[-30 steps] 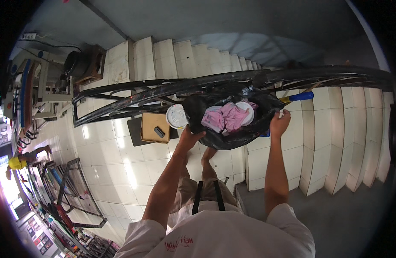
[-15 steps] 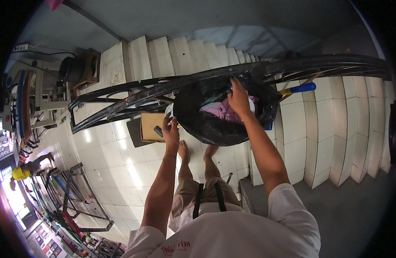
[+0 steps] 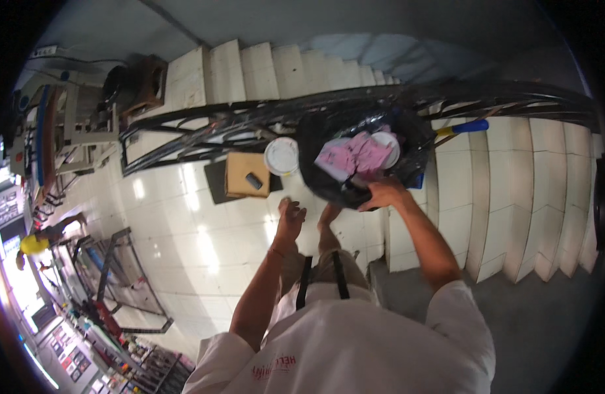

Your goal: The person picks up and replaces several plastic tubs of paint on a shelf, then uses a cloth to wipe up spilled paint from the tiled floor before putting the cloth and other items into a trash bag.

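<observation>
A black plastic garbage bag (image 3: 328,186) stands with its mouth spread, against the black metal railing. Crumpled pink cloth or paper (image 3: 358,154) and a white round lid or plate (image 3: 388,150) lie inside it. At the bag's near right rim, my right hand (image 3: 386,194) pinches the plastic between thumb and fingers. My left hand (image 3: 290,220) hovers to the left of the bag, fingers loosely bent and apart, with nothing in it. Beyond it, a white bucket (image 3: 280,156) with a pale round top stands beside the bag.
Left of the bucket sits a cardboard box (image 3: 240,174) with a small dark object (image 3: 253,180) on top. The black railing (image 3: 204,128) runs across, with tiled stairs (image 3: 499,197) to the right. A blue-and-yellow handle (image 3: 466,127) sticks out there. Far left, a person in yellow (image 3: 34,244) is visible.
My right hand has come out from the bag's middle to its near rim and grips it. My left hand has drawn back from the bag's left side toward me.
</observation>
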